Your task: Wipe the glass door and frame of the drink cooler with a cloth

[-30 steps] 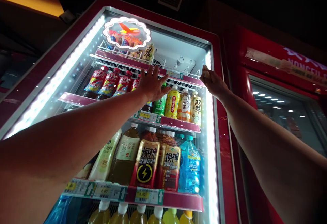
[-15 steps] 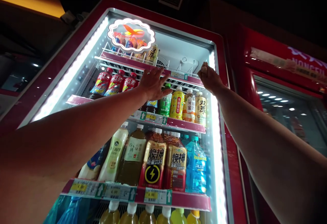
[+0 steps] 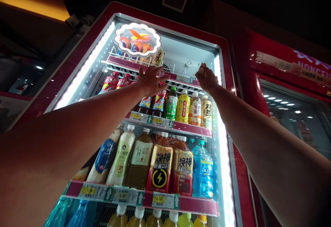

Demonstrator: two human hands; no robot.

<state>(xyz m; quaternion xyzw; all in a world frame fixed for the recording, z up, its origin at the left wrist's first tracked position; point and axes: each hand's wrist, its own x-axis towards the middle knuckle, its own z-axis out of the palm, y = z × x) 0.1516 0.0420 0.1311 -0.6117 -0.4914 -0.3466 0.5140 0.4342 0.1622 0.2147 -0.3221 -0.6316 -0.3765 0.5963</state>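
Observation:
My left hand [image 3: 152,81] is raised in front of the lit drinks cooler, fingers spread and holding nothing that shows. It overlaps the upper shelf edge, just above a row of bottles that includes a green tea bottle [image 3: 171,103] and a yellow bottle [image 3: 183,106]. Farther right, my right hand [image 3: 207,78] is closed in a fist near the cooler's upper right corner. What lies in its fingers, if anything, cannot be made out. Whether either hand touches the glass is unclear. A glowing scalloped sign [image 3: 137,39] hangs at the upper left of the cooler front.
The cooler's red frame [image 3: 170,23] surrounds shelves of bottles with a price-tag strip [image 3: 121,196] below. Large bottles, such as a gold and red energy drink [image 3: 159,168] and a blue bottle [image 3: 203,171], fill the middle shelf. Another red cooler [image 3: 287,58] stands at right.
The view has shifted, so the cooler sits slightly farther right and lower. Both hands have moved a little left across the cooler front, uncovering red-labelled bottles beside the green tea.

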